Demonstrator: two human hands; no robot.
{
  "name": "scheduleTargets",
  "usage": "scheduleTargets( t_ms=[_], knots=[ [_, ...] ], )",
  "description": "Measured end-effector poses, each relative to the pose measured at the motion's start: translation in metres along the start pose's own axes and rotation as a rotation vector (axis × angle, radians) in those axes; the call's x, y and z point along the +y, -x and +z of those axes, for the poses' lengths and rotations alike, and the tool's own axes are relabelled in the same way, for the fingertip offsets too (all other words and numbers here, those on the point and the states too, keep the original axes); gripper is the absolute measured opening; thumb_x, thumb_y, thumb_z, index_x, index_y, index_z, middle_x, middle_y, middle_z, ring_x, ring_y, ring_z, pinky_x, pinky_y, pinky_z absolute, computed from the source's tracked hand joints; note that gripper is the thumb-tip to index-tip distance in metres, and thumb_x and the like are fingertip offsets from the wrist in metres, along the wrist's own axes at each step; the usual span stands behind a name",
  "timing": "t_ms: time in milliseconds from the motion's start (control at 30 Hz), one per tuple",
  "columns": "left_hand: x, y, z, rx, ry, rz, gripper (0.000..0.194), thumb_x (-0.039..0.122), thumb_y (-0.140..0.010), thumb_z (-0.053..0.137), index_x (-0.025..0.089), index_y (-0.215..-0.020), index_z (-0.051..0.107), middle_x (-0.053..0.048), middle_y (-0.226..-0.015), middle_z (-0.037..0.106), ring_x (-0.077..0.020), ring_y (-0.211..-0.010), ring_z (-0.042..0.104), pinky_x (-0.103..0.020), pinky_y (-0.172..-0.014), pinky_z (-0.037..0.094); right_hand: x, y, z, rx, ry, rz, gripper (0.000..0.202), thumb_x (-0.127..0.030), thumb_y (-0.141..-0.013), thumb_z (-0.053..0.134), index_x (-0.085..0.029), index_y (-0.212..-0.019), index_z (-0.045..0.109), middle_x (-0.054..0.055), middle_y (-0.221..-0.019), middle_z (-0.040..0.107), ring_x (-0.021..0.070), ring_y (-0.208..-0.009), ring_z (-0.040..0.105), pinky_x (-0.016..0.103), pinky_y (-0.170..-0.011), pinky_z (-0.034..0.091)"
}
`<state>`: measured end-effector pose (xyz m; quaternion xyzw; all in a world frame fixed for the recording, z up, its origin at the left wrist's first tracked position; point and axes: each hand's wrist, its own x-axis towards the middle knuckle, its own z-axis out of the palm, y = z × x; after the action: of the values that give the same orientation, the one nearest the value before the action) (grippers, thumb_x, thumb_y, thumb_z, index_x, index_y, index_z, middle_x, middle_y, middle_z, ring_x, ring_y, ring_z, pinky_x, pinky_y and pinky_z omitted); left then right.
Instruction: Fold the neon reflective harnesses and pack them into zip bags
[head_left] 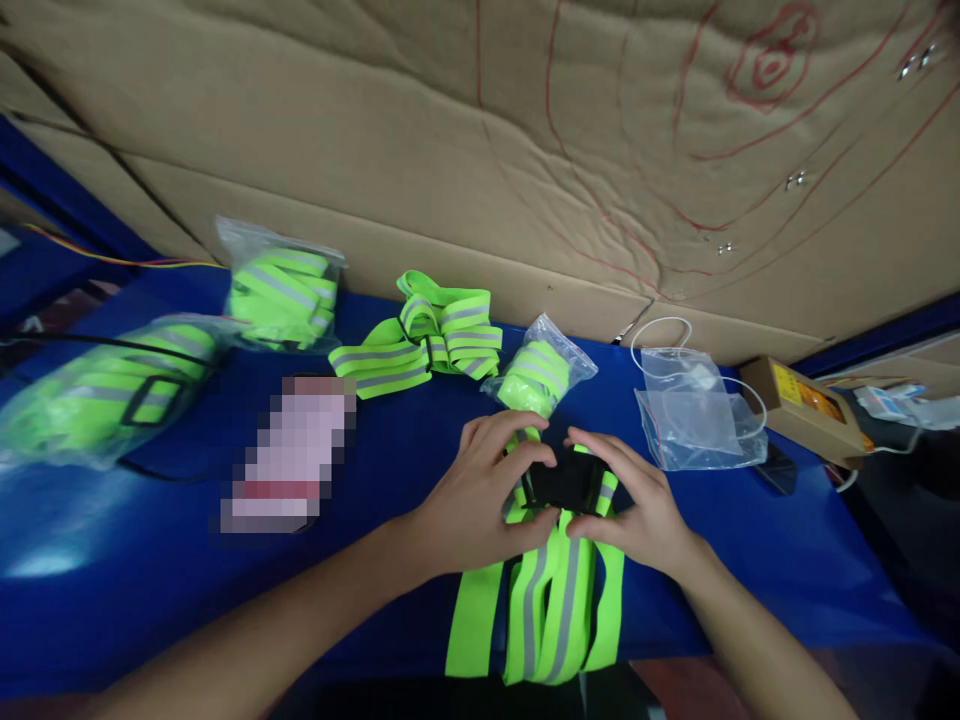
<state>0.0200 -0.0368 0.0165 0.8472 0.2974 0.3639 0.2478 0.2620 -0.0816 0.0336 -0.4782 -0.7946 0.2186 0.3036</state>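
Both hands meet around a black piece point(564, 480) fixed to green straps with grey stripes point(562, 600). My left hand point(487, 490) grips its left side, fingers curled over the top and thumb below. On its right side, my right hand point(637, 500) holds it between thumb and fingers. The straps hang down in loops over the table's front edge. Just beyond the hands lies a small clear bag with a rolled green strap point(538, 372). Farther back to the left, a loose bundle of green strap point(450, 335) rests on the blue table point(405, 460).
Two clear bags of green strap point(281, 295) point(150, 385) and a pixelated flat object point(289, 455) lie left. At right are empty clear bags point(694, 410), a white cable and a small cardboard box point(806, 410). A cardboard wall point(375, 130) stands behind.
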Motion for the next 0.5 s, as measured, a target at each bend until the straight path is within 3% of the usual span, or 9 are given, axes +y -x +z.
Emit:
scheduleTargets(
  t_ms=[167,333,433,500],
  knots=[
    [0.002,0.001,0.003,-0.051,0.069,-0.060,0.036,0.027,-0.072,0.075,0.024,-0.103,0.057,-0.011,-0.132,0.060,-0.0325,-0.125,0.057,-0.047,-0.103,0.037,0.001,-0.002,0.006,-0.021,-0.011,-0.052,0.085,-0.060,-0.080,0.080,-0.030,-0.153,0.051,0.013,-0.138,0.067,0.0318,-0.126,0.066,0.043,-0.105,0.056],
    [0.001,-0.003,-0.004,-0.107,0.078,-0.077,0.027,0.029,-0.080,0.074,0.022,-0.102,0.060,-0.009,-0.130,0.063,-0.0292,-0.122,0.058,-0.047,-0.107,0.033,0.005,-0.006,-0.006,-0.051,-0.007,-0.074,0.071,-0.056,-0.081,0.082,-0.028,-0.144,0.062,0.013,-0.134,0.069,0.0292,-0.121,0.069,0.040,-0.103,0.056],
    [0.000,-0.007,-0.010,-0.141,0.131,-0.140,0.021,0.030,-0.085,0.071,0.022,-0.101,0.061,-0.009,-0.128,0.065,-0.0289,-0.123,0.058,-0.048,-0.109,0.033,0.011,-0.008,-0.016,-0.055,-0.103,0.036,0.058,-0.057,-0.084,0.078,-0.028,-0.134,0.070,0.010,-0.128,0.073,0.0287,-0.116,0.071,0.040,-0.102,0.056],
    [0.002,-0.010,-0.015,-0.120,0.230,-0.201,0.016,0.032,-0.091,0.065,0.022,-0.104,0.063,-0.008,-0.124,0.066,-0.0275,-0.123,0.059,-0.045,-0.108,0.036,0.014,-0.009,-0.020,0.028,-0.198,0.171,0.050,-0.064,-0.089,0.069,-0.028,-0.122,0.076,0.009,-0.119,0.077,0.0288,-0.109,0.074,0.042,-0.098,0.058]
  ],
)
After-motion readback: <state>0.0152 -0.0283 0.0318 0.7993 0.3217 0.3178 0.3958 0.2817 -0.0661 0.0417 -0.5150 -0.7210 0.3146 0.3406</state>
